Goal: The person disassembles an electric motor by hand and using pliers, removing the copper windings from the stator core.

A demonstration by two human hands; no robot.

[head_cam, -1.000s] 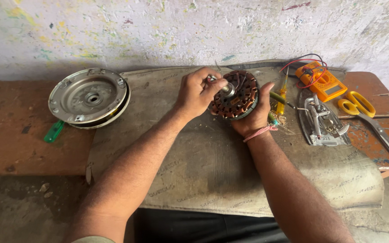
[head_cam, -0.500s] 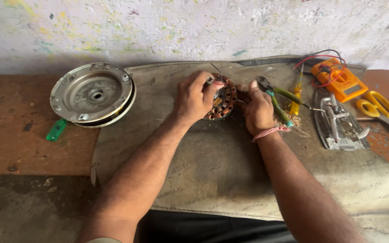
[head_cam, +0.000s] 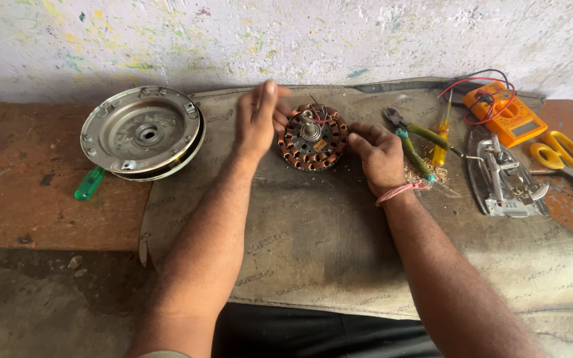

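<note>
Head view: you're now laying the copper-wound motor core (head_cam: 312, 138) flat; left hand (head_cam: 258, 119) lifting off at nine o'clock, fingers spread, right hand (head_cam: 378, 154) pinching its three o'clock edge.

orange multimeter (head_cam: 513, 120) | far right (by scissors) | small grey rectangular screen | upper face

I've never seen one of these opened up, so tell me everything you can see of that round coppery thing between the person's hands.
The fan motor stator is a round wheel of reddish-brown copper windings set in dark slots around a ring, with a silvery metal hub and short shaft at its centre. Thin red and dark wires stick up from its top edge. It lies flat on the grey mat. The left hand is at its left rim, slightly blurred, and the right hand meets its right edge with the fingertips.
</note>
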